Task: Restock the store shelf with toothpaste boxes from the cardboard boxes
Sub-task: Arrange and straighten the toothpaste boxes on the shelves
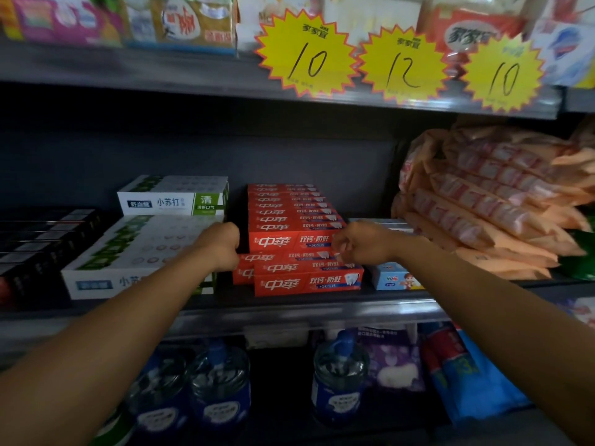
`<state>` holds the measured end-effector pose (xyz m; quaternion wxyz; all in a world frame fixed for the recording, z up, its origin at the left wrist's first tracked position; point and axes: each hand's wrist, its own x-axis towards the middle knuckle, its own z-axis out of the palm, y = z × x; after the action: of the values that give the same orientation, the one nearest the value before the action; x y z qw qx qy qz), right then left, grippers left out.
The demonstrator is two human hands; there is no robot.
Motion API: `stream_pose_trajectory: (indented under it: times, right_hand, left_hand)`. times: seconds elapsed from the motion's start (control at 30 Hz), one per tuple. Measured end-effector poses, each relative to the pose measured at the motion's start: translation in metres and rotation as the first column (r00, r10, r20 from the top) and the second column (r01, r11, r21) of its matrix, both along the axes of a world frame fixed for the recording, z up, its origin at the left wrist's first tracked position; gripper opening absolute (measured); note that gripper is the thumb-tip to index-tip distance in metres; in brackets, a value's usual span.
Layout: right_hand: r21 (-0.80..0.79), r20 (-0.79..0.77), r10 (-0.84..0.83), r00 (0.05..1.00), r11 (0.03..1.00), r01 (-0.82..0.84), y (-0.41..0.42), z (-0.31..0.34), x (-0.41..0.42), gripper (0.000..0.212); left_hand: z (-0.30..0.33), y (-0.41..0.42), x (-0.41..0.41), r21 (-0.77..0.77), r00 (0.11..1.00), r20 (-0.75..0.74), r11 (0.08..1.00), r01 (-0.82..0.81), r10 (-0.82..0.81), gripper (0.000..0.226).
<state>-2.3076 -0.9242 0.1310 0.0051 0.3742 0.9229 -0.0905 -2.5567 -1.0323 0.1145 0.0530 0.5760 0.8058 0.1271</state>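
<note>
Toothpaste boxes (294, 240), red, sit stacked mid-shelf (289, 309). Our left hand (222, 246) curls at their left end and our right hand (362, 244) at their right; whether either actually grips a box we cannot tell, fingertips hidden.

Two bare forearms reach in from the lower corners, no sleeves, watch, bracelet or rings showing on either. The left hand (222, 244) and right hand (363, 244) are ungloved, flanking the red toothpaste stack (296, 239).
</note>
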Motion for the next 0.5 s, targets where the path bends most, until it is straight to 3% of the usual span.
stream_pose_trajectory:
  times: [0.1, 0.27, 0.5]
  right_hand:
    - [-0.016, 0.020, 0.020, 1.000, 1.000, -0.020, -0.004, -0.002, -0.005, 0.025]
    - [-0.016, 0.030, 0.022, 0.999, 1.000, -0.021, -0.003, -0.005, -0.007, 0.033]
    - [-0.013, 0.062, -0.021, 0.998, 1.000, 0.022, 0.005, -0.007, 0.004, 0.026]
  left_hand:
    - [-0.001, -0.001, 0.000, -0.009, 1.000, 0.019, 1.000, 0.012, -0.012, 0.008]
    - [-0.004, -0.001, -0.003, 0.008, 0.996, 0.086, 0.999, 0.037, -0.037, 0.010]
    - [-0.006, -0.002, 0.006, 0.043, 0.975, 0.174, 0.991, 0.130, -0.136, 0.014]
